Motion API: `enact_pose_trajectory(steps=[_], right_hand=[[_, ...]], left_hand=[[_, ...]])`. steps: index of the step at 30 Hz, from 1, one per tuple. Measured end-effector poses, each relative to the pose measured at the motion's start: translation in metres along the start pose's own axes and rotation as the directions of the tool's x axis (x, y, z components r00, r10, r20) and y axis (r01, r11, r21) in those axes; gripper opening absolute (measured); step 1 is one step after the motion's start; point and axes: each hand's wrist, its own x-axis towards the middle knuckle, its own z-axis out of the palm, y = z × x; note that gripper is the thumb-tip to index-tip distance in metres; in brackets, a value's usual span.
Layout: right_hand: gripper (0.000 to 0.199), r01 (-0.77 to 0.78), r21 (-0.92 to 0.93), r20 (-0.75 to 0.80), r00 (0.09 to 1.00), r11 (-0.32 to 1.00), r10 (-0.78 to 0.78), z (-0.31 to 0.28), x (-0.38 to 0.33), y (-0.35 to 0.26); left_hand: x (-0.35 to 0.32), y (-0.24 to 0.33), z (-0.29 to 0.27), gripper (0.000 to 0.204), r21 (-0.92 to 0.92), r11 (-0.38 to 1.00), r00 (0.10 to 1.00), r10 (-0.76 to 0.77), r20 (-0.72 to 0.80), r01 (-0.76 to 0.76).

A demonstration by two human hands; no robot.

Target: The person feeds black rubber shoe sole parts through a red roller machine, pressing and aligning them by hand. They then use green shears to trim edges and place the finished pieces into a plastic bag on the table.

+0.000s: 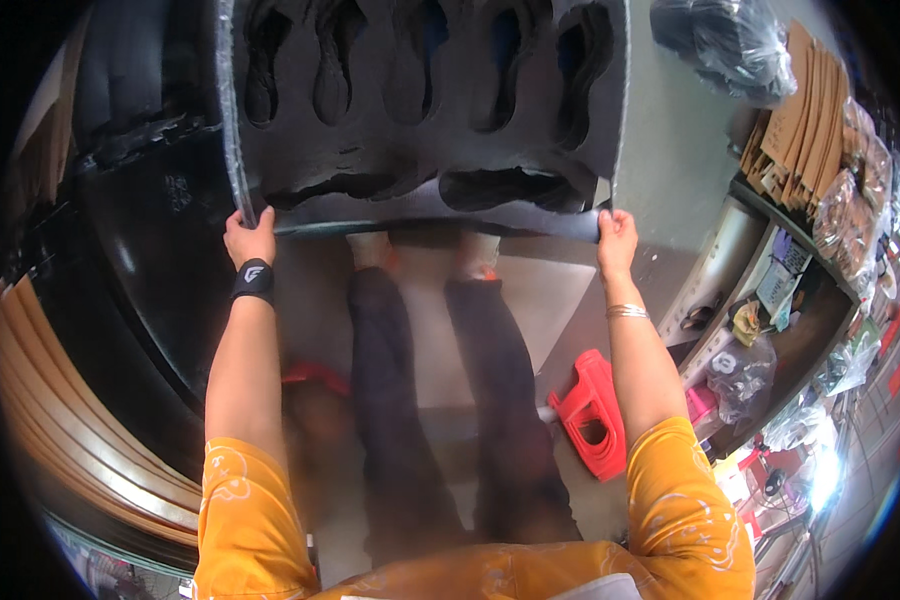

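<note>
Dark grey foam sheet (420, 90), punched through with sole-shaped holes, hangs stretched between both hands, gripped at its near corners, apparently to keep the floppy panel taut. Left hand (250, 240) pinches one corner, right hand (616, 238) the other. Below the right wrist lies a red plastic stool (595, 412).

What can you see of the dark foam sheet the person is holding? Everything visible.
The dark grey foam sheet is large, thick and matte, with shoe-sole-shaped holes punched out: a row of upright ones across the top and some lying sideways nearer the lower edge. It is held out flat in front of the person, above the feet. The left hand grips its lower left corner, and the right hand grips the lower right corner. Its far part runs out of view.
</note>
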Motion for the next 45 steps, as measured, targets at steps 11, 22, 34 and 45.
enact_pose_trajectory(steps=[11, 22, 34, 45], right_hand=[[0.039, -0.077, -0.148, 0.313, 0.942, 0.986, 0.121, -0.056, -0.068, -0.079], [0.032, 0.374, 0.718, 0.667, -0.127, 0.588, -0.734, -0.120, -0.438, -0.592], [0.028, 0.347, 0.524, 0.459, -0.885, 0.778, 0.086, -0.273, -0.787, -0.261], [0.020, 0.472, 0.520, 0.073, -0.855, 0.712, 0.513, -0.475, -0.849, 0.038]], left_hand=[[-0.187, -0.075, -0.125, 0.070, -0.179, 0.967, 0.979, -0.160, 0.126, 0.181], [-0.600, -0.137, -0.478, 0.035, -0.935, 0.257, 0.701, -0.619, -0.353, -0.245], [-1.096, 0.038, -0.354, 0.025, -0.909, 0.388, -0.666, -0.720, -0.194, -0.154], [-1.372, 0.216, -0.187, 0.037, -0.967, 0.203, -0.982, 0.141, -0.126, 0.153]])
